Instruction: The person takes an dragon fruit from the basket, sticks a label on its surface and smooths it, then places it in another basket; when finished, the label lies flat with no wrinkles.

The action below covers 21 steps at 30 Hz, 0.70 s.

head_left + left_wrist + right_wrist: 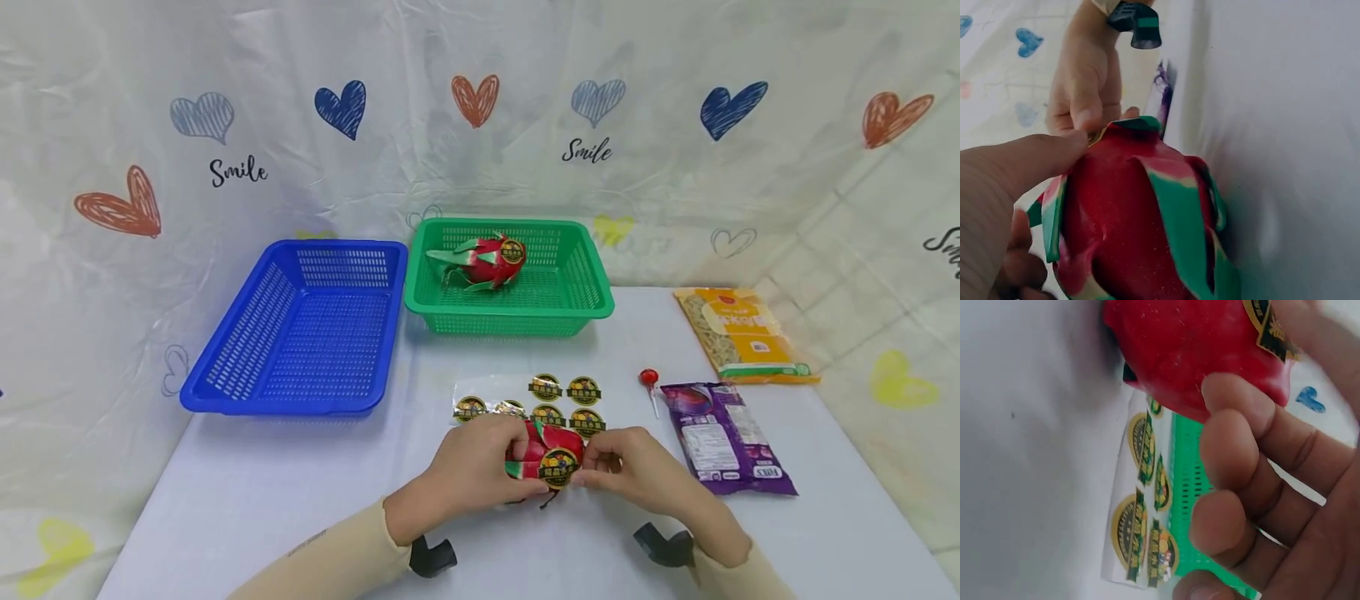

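Note:
A red dragon fruit (pixel 536 440) with green-tipped scales lies low over the front middle of the table. My left hand (pixel 476 467) grips it from the left, thumb on top in the left wrist view. A round black-and-gold sticker (pixel 559 468) lies on its near side. At the fruit's right end, my right hand (pixel 637 471) holds the sticker's edge with thumb and curled fingers; the right wrist view shows the sticker (pixel 1272 331) partly under the thumb. Just behind the fruit is a clear sheet of similar stickers (pixel 547 415), partly hidden by the left hand.
A green basket (pixel 510 323) at the back holds another stickered dragon fruit (pixel 487 262). To its left stands a blue basket (pixel 281 407). On the right lie a red lollipop (pixel 649 379), a purple snack bag (pixel 727 437) and a yellow food packet (pixel 742 333).

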{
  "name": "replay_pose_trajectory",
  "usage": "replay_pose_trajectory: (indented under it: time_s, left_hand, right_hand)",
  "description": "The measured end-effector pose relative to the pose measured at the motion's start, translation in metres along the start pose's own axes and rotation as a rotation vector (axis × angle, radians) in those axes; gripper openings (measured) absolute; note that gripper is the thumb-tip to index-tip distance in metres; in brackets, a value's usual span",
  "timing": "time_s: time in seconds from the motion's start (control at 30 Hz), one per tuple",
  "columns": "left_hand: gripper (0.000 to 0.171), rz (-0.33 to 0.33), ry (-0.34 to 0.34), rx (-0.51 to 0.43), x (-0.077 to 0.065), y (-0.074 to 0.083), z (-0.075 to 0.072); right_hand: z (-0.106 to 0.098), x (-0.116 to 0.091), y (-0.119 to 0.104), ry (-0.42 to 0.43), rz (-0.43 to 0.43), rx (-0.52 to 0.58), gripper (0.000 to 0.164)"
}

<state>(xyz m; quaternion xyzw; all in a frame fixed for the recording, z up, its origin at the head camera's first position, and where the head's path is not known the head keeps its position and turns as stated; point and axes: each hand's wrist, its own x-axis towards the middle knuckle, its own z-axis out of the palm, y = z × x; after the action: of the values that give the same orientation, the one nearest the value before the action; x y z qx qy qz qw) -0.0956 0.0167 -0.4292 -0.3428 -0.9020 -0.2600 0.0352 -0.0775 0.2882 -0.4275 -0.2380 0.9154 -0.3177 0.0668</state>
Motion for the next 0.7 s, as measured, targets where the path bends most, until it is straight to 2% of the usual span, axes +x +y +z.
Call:
replay_pose_trajectory:
  time_s: [0.07, 0.1, 0.17, 0.2, 0.3, 0.37, 0.5, 0.7]
  left_hand:
    - [0.060, -0.026, 0.013, -0.016, 0.001, -0.003, 0.000]
    - [0.069, -0.040, -0.003, -0.020, 0.002, -0.004, 0.000]
    - [0.085, -0.065, -0.061, -0.008, 0.005, -0.006, -0.002]
    - [0.088, -0.081, -0.098, -0.007, 0.007, -0.006, -0.003]
    - [0.087, -0.106, -0.189, 0.003, 0.012, -0.008, -0.005]
    - [0.087, -0.101, -0.219, 0.008, 0.014, -0.009, -0.007]
    - [0.089, -0.095, -0.310, -0.042, 0.021, -0.014, -0.011]
    - [0.091, -0.118, -0.453, -0.140, 0.031, -0.019, -0.016]
  right_hand:
    - [-0.001, 0.000, 0.001, 0.002, 0.007, 0.011, 0.021]
    - [-0.001, 0.000, 0.002, 0.002, 0.013, 0.014, 0.021]
    - [-0.002, 0.000, 0.004, 0.001, 0.014, 0.037, 0.019]
    - [-0.002, -0.001, 0.005, -0.002, 0.017, 0.048, 0.018]
    - [-0.001, -0.002, 0.007, 0.003, 0.017, 0.066, 0.017]
    - [0.000, -0.003, 0.008, 0.019, 0.018, 0.067, 0.015]
    - [0.000, -0.008, 0.008, 0.103, 0.053, 0.059, 0.010]
    - [-0.004, -0.009, 0.009, 0.278, 0.256, 0.078, 0.012]
